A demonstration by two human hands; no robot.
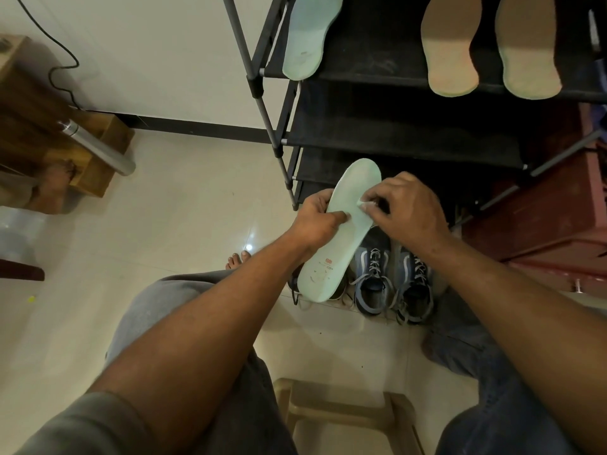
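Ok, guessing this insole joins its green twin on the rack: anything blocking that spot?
Nothing visible. The left hand grips the insole, right hand pinches a white scrap on it; the shelf lies bare between the green twin and tan insoles.

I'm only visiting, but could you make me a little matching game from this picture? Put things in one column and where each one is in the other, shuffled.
Things:
1. mint insole with red print
2. small white wad
3. blue sneakers
4. two tan insoles

Places:
A. on the floor by the foot of the rack
B. pinched by the right hand
C. on the upper shelf
D. gripped by the left hand

Pairs: 1-D, 2-B, 3-A, 4-C
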